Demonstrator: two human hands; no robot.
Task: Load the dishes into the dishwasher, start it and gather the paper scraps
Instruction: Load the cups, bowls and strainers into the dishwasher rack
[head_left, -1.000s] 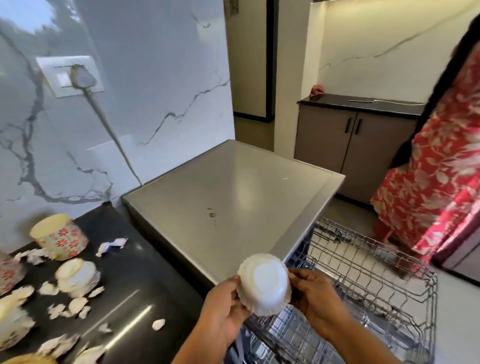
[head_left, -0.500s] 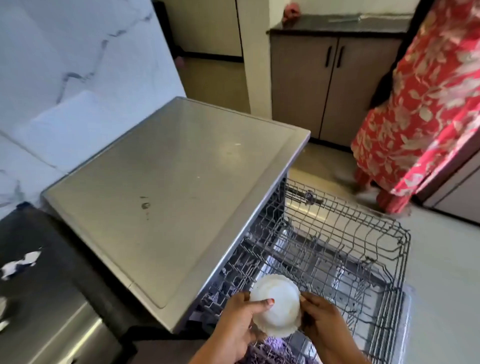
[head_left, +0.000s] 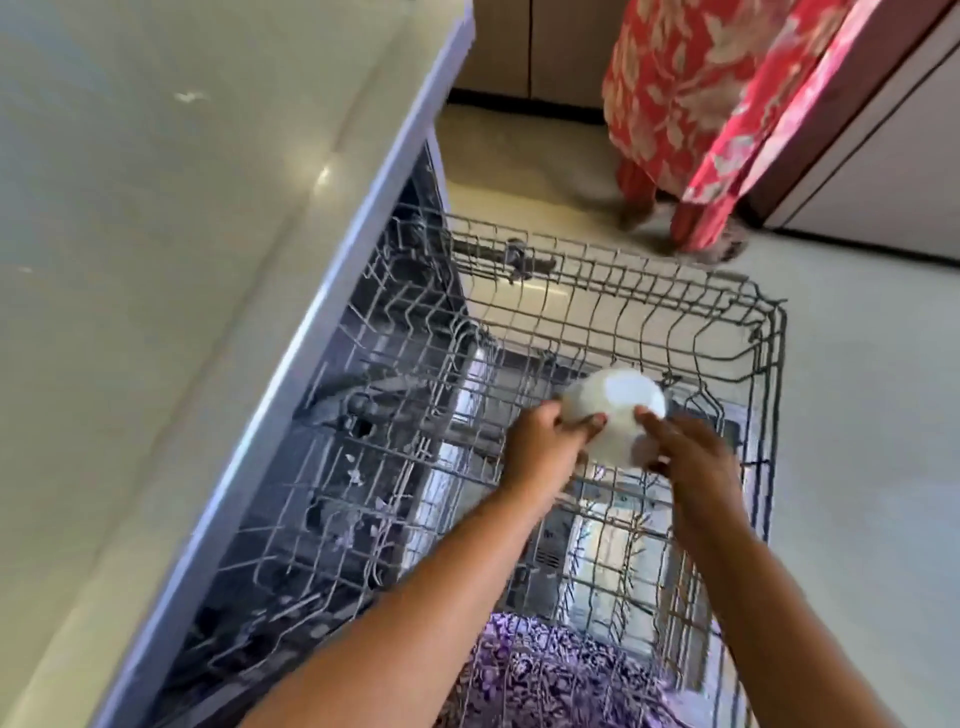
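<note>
I hold the small white scalloped bowl between both hands, over the far right part of the pulled-out grey wire dishwasher rack. The bowl is upturned: flat base up towards me, mouth tipped down and away at the tines. Whether it touches them yet I cannot tell. My left hand curls against its left wall and my right hand wraps the right side, fingers bent round it, neither hand nearer than the other. I judge the coming move is straight down, mouth first, between the tines.
</note>
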